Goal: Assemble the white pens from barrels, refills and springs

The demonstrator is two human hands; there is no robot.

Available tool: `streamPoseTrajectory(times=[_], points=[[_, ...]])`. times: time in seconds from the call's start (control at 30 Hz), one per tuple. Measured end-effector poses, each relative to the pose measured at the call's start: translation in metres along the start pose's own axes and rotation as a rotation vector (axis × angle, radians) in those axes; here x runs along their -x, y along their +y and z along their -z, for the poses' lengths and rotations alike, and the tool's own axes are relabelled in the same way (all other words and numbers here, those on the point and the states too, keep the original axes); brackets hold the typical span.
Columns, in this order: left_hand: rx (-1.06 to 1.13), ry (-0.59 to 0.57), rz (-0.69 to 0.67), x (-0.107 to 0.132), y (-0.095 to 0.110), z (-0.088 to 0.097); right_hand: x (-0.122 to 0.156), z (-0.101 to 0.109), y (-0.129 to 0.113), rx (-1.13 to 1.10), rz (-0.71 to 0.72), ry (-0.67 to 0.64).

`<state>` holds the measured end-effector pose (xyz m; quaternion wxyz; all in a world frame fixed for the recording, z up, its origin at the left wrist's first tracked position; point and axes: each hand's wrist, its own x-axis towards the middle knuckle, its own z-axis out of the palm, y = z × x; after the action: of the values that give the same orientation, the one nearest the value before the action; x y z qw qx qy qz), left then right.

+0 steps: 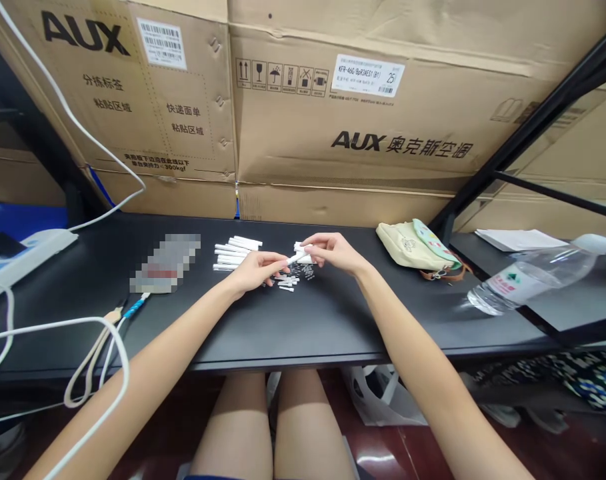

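Over the table's middle, my left hand (257, 272) and my right hand (335, 252) meet at a slim white pen-like tube (297, 257). The left fingers pinch its left end, while the right thumb and fingers close around the other end. Beside my left hand lies a stack of longer white tubes (227, 250). Below the held piece are small white parts (287, 283) and tiny dark or clear pieces (307, 272), too small to name. More short white pieces (299, 246) lie partly hidden behind my right hand.
A pixelated phone-like object (167, 263) with a cable lies left, near a white power strip (37, 257). To the right are a cream pouch (407, 247) and a tilted water bottle (527, 283). Large cardboard boxes (303, 153) stand behind the black table (293, 333).
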<state>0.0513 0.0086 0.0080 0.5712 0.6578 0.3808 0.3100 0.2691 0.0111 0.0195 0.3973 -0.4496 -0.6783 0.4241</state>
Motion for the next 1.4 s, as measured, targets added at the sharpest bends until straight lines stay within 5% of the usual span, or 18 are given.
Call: streamPoseTrajectory(times=[0.3, 0.87, 1.2, 1.4], points=[[-0.015, -0.036, -0.013, -0.0007, -0.0026, -0.0003, 0.0005, -0.0049, 0.0018, 0.089, -0.012, 0.019], [-0.007, -0.030, -0.031, -0.0013, -0.0031, 0.0016, 0.0027, -0.0011, -0.0020, 0.027, -0.003, -0.148], [-0.020, -0.020, -0.038, -0.0024, -0.0053, 0.0009, 0.0035, -0.0036, -0.0028, 0.046, -0.009, -0.102], [-0.111, 0.064, -0.153, 0.0007, -0.0059, -0.0030, 0.0049, -0.0056, -0.0052, -0.057, -0.040, -0.065]])
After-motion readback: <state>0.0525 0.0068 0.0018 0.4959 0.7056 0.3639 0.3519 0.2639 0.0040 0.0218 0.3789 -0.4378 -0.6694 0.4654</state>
